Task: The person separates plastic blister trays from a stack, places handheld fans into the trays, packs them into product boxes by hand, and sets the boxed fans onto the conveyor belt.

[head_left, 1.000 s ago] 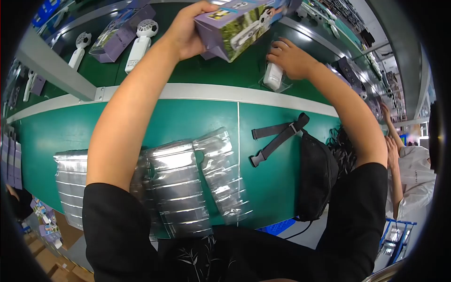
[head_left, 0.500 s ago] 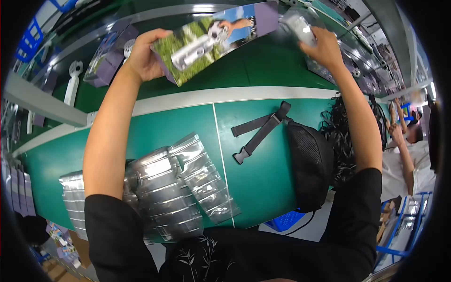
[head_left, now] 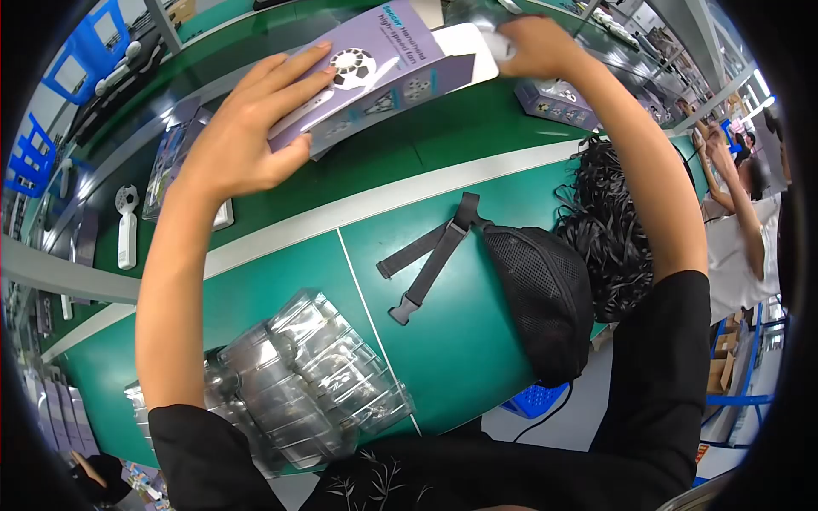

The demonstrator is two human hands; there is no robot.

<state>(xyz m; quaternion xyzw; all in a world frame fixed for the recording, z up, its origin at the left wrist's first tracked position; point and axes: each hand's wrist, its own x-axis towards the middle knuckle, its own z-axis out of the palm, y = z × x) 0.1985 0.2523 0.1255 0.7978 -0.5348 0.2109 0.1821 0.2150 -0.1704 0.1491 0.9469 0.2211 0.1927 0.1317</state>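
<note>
My left hand (head_left: 256, 119) is wrapped round a purple printed fan box (head_left: 409, 64) labelled as a soccer handheld fan, tilted above the dark green conveyor. The white end flap (head_left: 470, 51) of the box stands open on the right. At that open end, my right hand (head_left: 541, 47) is closed on a white item in clear plastic (head_left: 503, 49), mostly hidden by the fingers. I cannot tell how far it is inside. A white handheld fan (head_left: 126, 228) with a football-patterned head lies on the conveyor left of my left forearm.
Clear plastic packs (head_left: 298, 383) lie on the green table (head_left: 443, 358). Beside them are a black mesh bag (head_left: 541, 298) with a buckle strap and black shredded strips (head_left: 605, 221). Another purple box (head_left: 558, 104) sits on the conveyor. A co-worker (head_left: 745, 247) is at the right.
The box has turned from its grass-photo side to its purple sides, with the open end showing. My right hand has moved left with the plastic-wrapped item to that end. The view has shifted.
</note>
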